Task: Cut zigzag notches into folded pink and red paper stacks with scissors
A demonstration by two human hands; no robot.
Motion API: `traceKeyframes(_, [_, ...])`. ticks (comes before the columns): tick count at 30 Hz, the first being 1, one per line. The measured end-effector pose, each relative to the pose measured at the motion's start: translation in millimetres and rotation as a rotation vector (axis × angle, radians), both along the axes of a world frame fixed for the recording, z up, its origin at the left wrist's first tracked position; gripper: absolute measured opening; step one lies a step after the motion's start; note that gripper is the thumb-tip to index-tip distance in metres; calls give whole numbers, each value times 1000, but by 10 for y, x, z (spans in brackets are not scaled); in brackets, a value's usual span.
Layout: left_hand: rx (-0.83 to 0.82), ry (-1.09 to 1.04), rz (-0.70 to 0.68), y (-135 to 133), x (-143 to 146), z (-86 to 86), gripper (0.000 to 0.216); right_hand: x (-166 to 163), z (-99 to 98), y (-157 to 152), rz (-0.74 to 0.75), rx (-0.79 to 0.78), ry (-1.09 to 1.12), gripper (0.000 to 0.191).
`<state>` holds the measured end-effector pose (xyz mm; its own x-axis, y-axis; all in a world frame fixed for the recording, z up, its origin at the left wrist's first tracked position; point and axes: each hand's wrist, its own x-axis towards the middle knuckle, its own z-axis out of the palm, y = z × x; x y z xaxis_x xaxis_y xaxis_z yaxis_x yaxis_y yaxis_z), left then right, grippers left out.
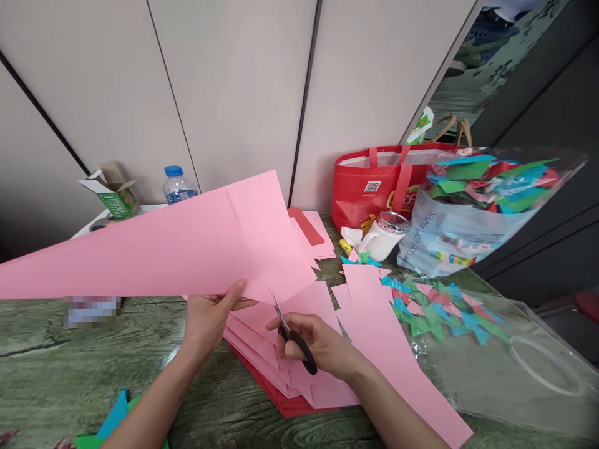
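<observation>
A large pink paper sheet is raised above the table, its lower edge pinched between the thumb and fingers of my left hand. My right hand grips black-handled scissors, fingers through the loops. The scissor blades point up and reach the sheet's lower edge, just right of my left thumb. Beneath both hands lies a stack of pink paper with red sheets at the bottom. A long pink strip lies to the right of the stack.
Behind stand a red bag, a white mug and a plastic bag of coloured paper pieces. Cut paper triangles lie on clear plastic at right. A bottle and an opened box stand back left.
</observation>
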<state>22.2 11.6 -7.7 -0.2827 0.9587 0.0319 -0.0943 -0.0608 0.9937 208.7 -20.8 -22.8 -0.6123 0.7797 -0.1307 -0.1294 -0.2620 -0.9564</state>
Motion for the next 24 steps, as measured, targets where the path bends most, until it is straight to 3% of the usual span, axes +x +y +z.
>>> traceKeyframes(7, [61,-43,-33,19,-18,-30,16,18,-11,-6,-3,-5,-18,44])
traceKeyframes(24, [34,0,-12,10,-25,-34,14,25,8,-3,-13,-14,-23,41])
